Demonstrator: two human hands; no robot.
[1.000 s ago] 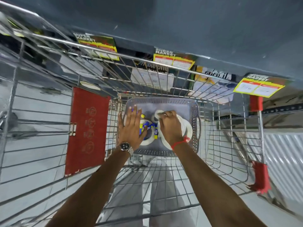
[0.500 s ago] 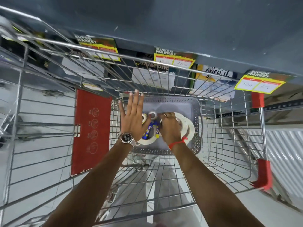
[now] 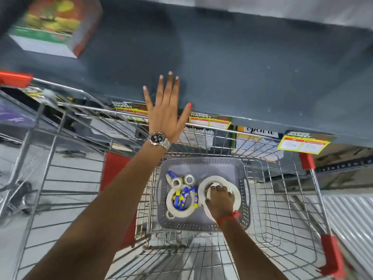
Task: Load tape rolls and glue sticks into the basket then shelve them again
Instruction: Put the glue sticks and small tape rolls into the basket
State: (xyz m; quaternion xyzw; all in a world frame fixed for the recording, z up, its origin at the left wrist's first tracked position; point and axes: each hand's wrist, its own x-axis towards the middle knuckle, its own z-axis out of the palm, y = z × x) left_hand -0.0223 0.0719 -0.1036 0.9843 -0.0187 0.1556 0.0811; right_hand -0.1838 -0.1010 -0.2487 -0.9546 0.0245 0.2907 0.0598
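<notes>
A grey plastic basket sits inside a wire shopping cart. In it lie large white tape rolls, another large white roll, small tape rolls and several blue-and-yellow glue sticks. My right hand is down in the basket, fingers hooked into the core of the large rolls on the right and closed on them. My left hand is raised flat above the cart, fingers spread, holding nothing, over the dark grey shelf.
The wire cart has a red child-seat flap at left and red corner guards. Yellow price tags line the shelf edge. A colourful box stands on the shelf at upper left. Packaged goods sit below the shelf.
My left hand has risen out of the basket up to the shelf, fingers spread. My right hand has shifted to the right onto the large tape rolls. The view has tilted upward.
</notes>
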